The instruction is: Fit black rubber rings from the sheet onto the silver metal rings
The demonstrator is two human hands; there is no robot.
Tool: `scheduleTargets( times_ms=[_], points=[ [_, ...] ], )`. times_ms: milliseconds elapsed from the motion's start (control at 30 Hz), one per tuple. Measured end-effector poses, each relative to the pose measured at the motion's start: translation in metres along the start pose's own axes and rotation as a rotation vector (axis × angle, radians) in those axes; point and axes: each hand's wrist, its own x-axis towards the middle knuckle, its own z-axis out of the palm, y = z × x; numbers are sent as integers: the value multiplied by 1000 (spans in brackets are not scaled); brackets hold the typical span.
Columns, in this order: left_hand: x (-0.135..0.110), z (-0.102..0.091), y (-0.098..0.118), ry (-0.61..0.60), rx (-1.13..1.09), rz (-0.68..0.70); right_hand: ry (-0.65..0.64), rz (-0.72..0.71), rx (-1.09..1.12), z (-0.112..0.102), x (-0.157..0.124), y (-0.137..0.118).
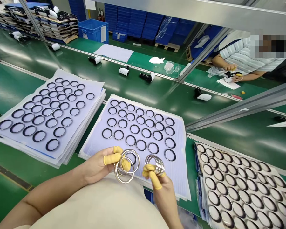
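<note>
My left hand (109, 162), with yellow finger cots on its fingertips, is closed on a few shiny metal rings (124, 182) that fan out and overlap. Beside it, my right hand (157, 178), also in yellow finger cots, grips a neat stack of several metal rings (160, 165) standing on edge. Both hands are above the near edge of a white foam sheet (97, 140). Dark-edged rings (141, 145) lie in rows on that sheet. One ring there is partly hidden behind the rings in my left hand.
A stack of sheets (71, 127) bearing rings stands to the left, and another ring-covered stack (243, 187) to the right. Beyond runs a green conveyor (105, 79) with black-and-white devices (147, 77). A metal post (205, 122) slants at right. A co-worker (243, 54) sits across.
</note>
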Motion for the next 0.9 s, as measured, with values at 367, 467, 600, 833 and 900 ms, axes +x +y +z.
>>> scheduleTargets(
  times_ms=[367,467,600,833,900],
  points=[
    [-4,-1,1,14,6,17,-135,-135,-348,29,26,43],
    [-4,-3,0,23,1,25,-92,-52,-241,28,27,39],
    [-5,-5,-3,9,-15,21,-47,131,10,18,26,27],
    [-2,0,-10,12,-77,14,-40,321,452,3,19,4],
    [0,2,-12,-14,-67,19,-73,366,549,3,15,3]
  ],
)
